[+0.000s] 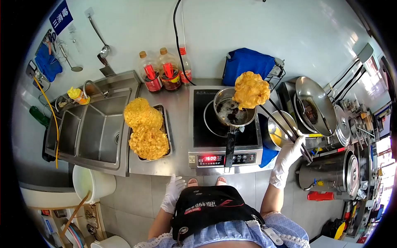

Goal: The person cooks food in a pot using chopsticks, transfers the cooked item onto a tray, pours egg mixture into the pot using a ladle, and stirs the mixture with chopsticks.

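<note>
While the white-gloved right hand [289,155], at the saucepan's half past four, closes around long dark chopsticks [286,120], a lumpy golden fried piece [251,90] hangs at half past one, overlapping the round steel saucepan's rim [217,108] in view. Their tips are hidden, so I cannot tell how securely they grip it. A loose pinch or crumbling crust could drop it, splashing the foamy liquid [229,113]. The black pan handle [230,149] points to six o'clock across the glass-topped cooker [202,138]; a snagged sleeve might tip the pan. The white-gloved left hand [172,193], at seven o'clock, holds nothing, fingers loosely spread.
</note>
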Demonstrator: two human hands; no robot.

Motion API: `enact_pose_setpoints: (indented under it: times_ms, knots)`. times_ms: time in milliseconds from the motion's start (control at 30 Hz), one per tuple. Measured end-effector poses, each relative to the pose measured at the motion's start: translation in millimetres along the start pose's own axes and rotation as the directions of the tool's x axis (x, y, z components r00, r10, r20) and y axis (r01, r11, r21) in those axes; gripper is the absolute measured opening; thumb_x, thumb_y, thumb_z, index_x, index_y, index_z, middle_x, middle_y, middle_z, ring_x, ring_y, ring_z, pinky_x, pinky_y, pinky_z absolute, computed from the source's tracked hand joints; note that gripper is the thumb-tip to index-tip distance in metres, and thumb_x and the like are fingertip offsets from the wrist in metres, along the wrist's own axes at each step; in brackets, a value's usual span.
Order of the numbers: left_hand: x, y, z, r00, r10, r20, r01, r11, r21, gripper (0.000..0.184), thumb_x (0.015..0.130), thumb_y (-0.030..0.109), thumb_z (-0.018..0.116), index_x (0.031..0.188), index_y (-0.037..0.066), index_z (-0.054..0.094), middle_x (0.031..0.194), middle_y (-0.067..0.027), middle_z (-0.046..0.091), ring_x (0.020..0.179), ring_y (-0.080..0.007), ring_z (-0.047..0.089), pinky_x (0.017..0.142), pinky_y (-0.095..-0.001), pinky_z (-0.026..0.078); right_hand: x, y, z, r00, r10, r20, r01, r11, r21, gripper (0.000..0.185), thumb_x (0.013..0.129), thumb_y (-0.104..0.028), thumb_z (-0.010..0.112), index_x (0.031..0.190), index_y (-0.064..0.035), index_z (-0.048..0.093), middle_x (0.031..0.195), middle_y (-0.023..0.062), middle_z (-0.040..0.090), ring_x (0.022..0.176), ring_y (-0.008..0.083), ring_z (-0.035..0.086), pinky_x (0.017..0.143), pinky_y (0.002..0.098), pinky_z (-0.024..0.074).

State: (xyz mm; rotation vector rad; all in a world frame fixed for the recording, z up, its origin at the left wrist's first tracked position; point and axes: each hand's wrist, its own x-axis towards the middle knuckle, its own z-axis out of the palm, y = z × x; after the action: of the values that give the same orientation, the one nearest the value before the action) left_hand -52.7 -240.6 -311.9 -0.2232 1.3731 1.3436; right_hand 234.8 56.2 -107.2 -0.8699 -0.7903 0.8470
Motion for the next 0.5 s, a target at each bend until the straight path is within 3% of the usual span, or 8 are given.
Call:
enact_pose_setpoints:
  times_ms: [67,167,500]
  knots:
    - [0,0,4,1.000,-0.004,-0.004,0.004,1.000,0.005,0.060,0.086,0.057,0.046,0.100,0.000,0.055,0.085,-0.0125,0.062,0.075,-0.0236,0.061,0.069,-0.0332,0.050,1,-2,0,1.000,0.006,0.011,-0.006,1.000,0.013,0.039,0.093,-0.036,0.047,0.103,0.0004,0.054,0.107,0.0144,0.057,0.098,0.0219,0.056,0.092,0.0356,0.0441]
    - [0,-1,6,1.000,-0.005,0.016,0.005,1.000,0.010,0.060,0.086,0.057,0.045,0.102,0.000,0.055,0.085,-0.0125,0.061,0.075,-0.0233,0.061,0.069,-0.0327,0.051,3,-1,0,1.000,-0.005,0.024,0.003,0.996,0.089,0.038,0.092,-0.038,0.050,0.102,-0.0029,0.057,0.102,0.0076,0.058,0.092,0.0156,0.055,0.086,0.0303,0.0427]
    - [-6,0,11,1.000,-0.006,-0.015,0.006,0.999,0.048,0.062,0.087,0.058,0.043,0.105,-0.001,0.054,0.086,-0.0121,0.061,0.074,-0.0223,0.061,0.069,-0.0321,0.050,9,35,-24,0.998,0.039,0.041,-0.041,0.997,0.063,0.039,0.090,-0.038,0.052,0.105,-0.0020,0.055,0.103,0.0094,0.059,0.094,0.0186,0.056,0.084,0.0326,0.0453]
